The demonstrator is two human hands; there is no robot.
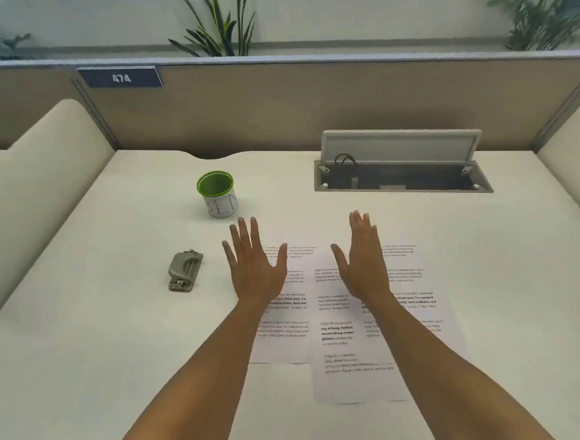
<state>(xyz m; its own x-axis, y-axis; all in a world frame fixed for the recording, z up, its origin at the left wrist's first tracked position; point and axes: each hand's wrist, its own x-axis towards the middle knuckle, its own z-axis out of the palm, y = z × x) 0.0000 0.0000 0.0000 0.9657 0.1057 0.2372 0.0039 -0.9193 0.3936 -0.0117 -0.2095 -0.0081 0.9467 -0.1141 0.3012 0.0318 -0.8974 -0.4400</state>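
Forearms enter from the bottom edge, 1 each side, converging on the printed sheets (341,381) mid-surface (118,335).

Sheets: looks like 3, fanned and overlapping, text up. The middle 1 lies on top and sits lower than the other 2. Not squared, so my read is they need gathering before anything else.

Left hand (256,268): released, fingers straight and spread, palm down over the left sheet's left edge. Right hand (363,259): same, flat and released, over the overlap of the middle and right sheets. Neither is grasping anything. Can't tell if the palms press the paper or hover just above it. The spacing suggests they bracket the stack to slide it together.

Hole punch (185,271) lies just left of the left hand, apart from the paper and within easy reach. Probably the next tool.

Cup (217,194), green rim, upright, stands just beyond the left fingertips, clear of the sheets.

Cable hatch (402,177) far right, lid propped open. Behind it a partition with a 474 sign (121,78), then plants (220,22).
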